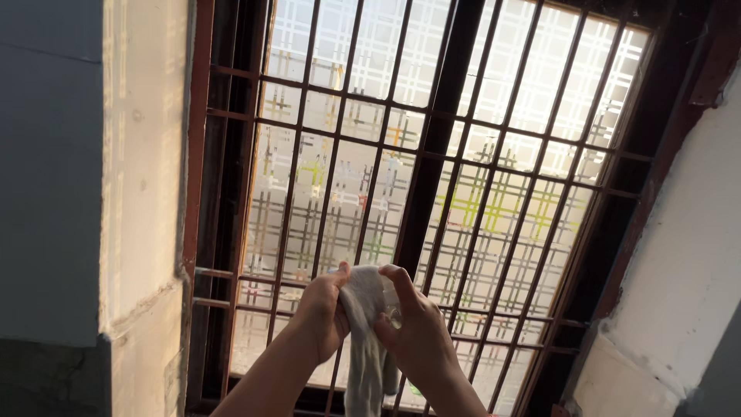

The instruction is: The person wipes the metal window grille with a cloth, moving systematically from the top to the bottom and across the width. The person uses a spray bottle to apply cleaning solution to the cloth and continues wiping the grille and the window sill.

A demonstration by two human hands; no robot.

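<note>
Grey-white cloth [369,340] is bunched between both hands at six o'clock: left hand [324,313] clenches its top at nine o'clock of it, right hand [417,328] grips at three o'clock, before the barred window [432,154].

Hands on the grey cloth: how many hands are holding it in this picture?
2. The left hand grips the cloth from its left side; the right hand grips it from the right, in front of the window grille.
</note>
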